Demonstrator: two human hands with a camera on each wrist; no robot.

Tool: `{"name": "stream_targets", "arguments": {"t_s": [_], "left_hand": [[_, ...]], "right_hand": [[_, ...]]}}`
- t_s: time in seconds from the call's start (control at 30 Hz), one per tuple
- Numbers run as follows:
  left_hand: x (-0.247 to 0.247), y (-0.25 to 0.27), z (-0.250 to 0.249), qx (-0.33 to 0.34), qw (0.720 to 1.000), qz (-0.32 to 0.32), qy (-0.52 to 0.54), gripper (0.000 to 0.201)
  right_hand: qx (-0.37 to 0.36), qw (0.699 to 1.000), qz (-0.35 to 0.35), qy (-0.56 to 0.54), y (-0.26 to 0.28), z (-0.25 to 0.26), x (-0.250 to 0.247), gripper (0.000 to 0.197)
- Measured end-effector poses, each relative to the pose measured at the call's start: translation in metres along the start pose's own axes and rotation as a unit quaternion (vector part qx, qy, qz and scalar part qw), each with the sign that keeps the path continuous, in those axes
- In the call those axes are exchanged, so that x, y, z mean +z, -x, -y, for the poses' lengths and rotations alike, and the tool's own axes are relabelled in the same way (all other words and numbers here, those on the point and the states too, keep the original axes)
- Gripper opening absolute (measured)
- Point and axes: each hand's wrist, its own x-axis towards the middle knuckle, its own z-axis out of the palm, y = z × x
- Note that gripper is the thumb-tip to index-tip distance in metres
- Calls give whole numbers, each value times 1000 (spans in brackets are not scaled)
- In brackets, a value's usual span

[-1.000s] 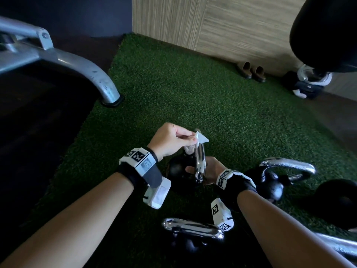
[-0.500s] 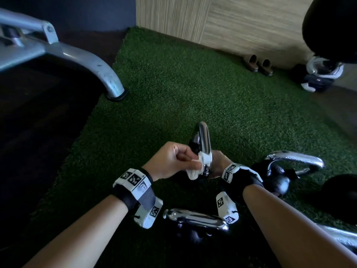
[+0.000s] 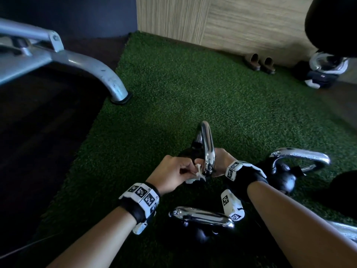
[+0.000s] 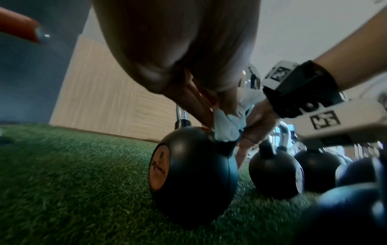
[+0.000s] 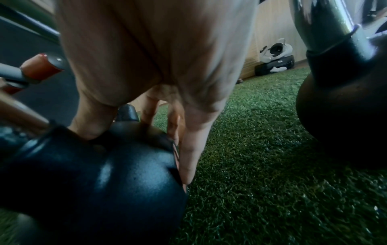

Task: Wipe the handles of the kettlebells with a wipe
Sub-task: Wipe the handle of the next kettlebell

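Observation:
A black kettlebell (image 4: 192,174) with a chrome handle (image 3: 206,144) stands on the green turf. My left hand (image 3: 173,175) pinches a crumpled white wipe (image 3: 197,174) against the near foot of that handle, where the chrome meets the black ball. In the left wrist view the wipe (image 4: 227,127) is bunched round the handle's base. My right hand (image 3: 222,159) rests on the ball's right side, its fingers (image 5: 190,159) lying straight down along the ball (image 5: 94,182) and the thumb on its top.
Two more kettlebells stand close by, one with its chrome handle (image 3: 301,159) at the right and one (image 3: 201,217) just below my wrists. Further dark balls (image 4: 318,172) line up on the right. A grey machine leg (image 3: 108,78) stands at the turf's left edge. Shoes (image 3: 260,63) lie by the wooden wall.
My left hand slid the wipe down the handle, from its top to its near base. The right hand stayed on the ball.

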Motion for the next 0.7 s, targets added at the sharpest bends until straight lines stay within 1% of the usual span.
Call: {"name": "stream_targets", "arguments": {"t_s": [0.03,0.1,0.2,0.23,0.27,0.3,0.33,0.4,0.43,0.47,0.5,0.53,0.57,0.63,0.7], "left_hand": [[-2,-1,-1,-14,1000,2,4,10],[-8,-4,-3,-56,998,-12,10,12],[-22,-10,-5,-128,986,-88,66,21],[-26,-12,-6,-138,978,-114,102,24],[-30,-15,-10,-142,969,-134,149,28],[-34,-17,-14,-145,957,-148,205,31],[-37,-19,-22,-153,940,-155,263,32],[-45,-25,-39,-170,911,-148,346,32],[-48,-29,-48,-175,902,-136,370,28],[-50,-32,-57,-175,897,-126,386,23],[-51,-36,-65,-173,892,-117,400,16],[-52,-38,-70,-171,888,-112,413,12],[-51,-41,-74,-171,885,-106,420,11],[-50,-43,-82,-169,884,-96,425,12],[-49,-43,-84,-164,882,-83,435,19]], "right_hand": [[11,1000,-5,3,-1,-1,2,26],[14,996,-37,80,1,2,0,27],[-11,982,-25,187,16,11,-14,26],[-18,978,-24,205,22,13,-23,23],[-14,977,-40,207,24,14,-31,17],[-16,977,-76,197,29,16,-39,10],[-30,975,-124,183,32,19,-45,10],[-106,964,-210,127,42,30,-54,15],[-154,959,-222,82,50,38,-56,18],[-199,957,-209,39,59,50,-56,25],[-232,956,-181,11,67,59,-55,35],[-252,956,-151,-2,73,67,-52,46],[-267,954,-137,-3,77,71,-48,53],[-297,941,-164,1,76,74,-41,57],[-310,928,-205,4,74,72,-39,49]]}}
